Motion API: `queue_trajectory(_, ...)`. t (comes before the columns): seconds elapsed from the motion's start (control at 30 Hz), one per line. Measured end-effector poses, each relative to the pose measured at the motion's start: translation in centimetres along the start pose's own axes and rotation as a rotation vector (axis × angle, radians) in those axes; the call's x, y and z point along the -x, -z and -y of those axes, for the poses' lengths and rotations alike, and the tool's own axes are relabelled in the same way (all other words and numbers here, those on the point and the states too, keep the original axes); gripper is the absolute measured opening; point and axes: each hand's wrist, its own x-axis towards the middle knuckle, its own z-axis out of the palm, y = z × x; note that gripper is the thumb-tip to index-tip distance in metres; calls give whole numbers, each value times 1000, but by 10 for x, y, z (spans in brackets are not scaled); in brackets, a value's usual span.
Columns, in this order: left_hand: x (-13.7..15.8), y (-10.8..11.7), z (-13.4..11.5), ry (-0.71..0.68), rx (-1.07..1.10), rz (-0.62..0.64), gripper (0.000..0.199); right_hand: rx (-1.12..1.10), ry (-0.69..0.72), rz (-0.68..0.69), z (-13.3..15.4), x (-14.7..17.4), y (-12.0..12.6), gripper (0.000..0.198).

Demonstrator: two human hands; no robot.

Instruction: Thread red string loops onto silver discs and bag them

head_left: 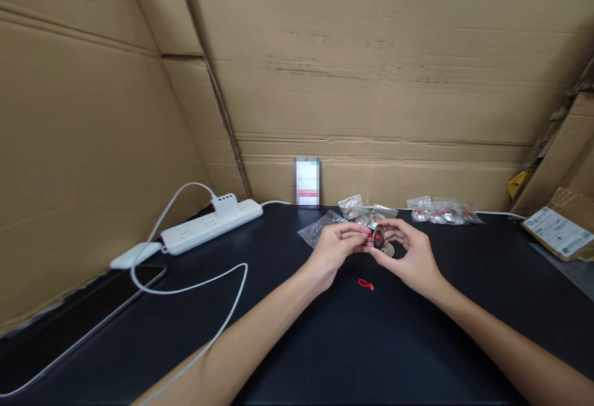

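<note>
My right hand (410,251) pinches a small round metal finger cymbal (378,237) by its rim, tilted up on edge. A red loop of cord (370,235) shows at the cymbal's centre, and my left hand (335,246) closes its fingertips on that cord from the left side. Just behind and below the held cymbal, a second metal cymbal (388,249) is partly hidden by my right fingers. Nearer to me on the black table lies a loose red cord loop (365,284). An open clear plastic bag (320,228) lies beyond my left hand.
Several bagged cymbals lie at the back, in one group of bags (352,206) and another bag row (443,211). A phone (307,183) leans on the cardboard wall (371,84). Leftward are a power strip (213,226), a looping white cable (244,279) and a tablet (83,325); rightward, a labelled package (559,233).
</note>
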Motion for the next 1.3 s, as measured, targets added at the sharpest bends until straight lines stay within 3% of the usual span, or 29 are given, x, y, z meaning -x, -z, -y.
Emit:
queue_trajectory(0.17, 1, 3, 3, 38, -4, 92, 20, 96, 68, 8, 1, 2, 2, 40)
queue_trajectory(0.3, 1, 3, 2, 39, -22, 92, 22, 150, 150, 18, 4, 2, 3, 39)
queue_trajectory(0.6, -2, 4, -2, -157, -356, 5, 17, 211, 148, 19, -4, 0, 8, 38)
queue_trajectory(0.7, 0, 1, -2, -234, -465, 53, 19, 250, 189, 53, -5, 1, 8, 38)
queue_trajectory(0.87, -3, 5, 5, -236, -514, 109, 15, 251, 242, 138, -3, 1, 7, 40)
queue_trajectory(1.0, -9, 15, 8, -213, -555, 68, 13, 312, 152, 124, -10, -3, 12, 31)
queue_trajectory(1.17, -9, 23, 5, -236, -845, -46, 11, 521, -26, 147, -35, -4, 20, 23)
queue_trajectory(1.3, -7, 25, 8, -237, -972, -59, 11, 555, -94, 202, -43, -3, 20, 9)
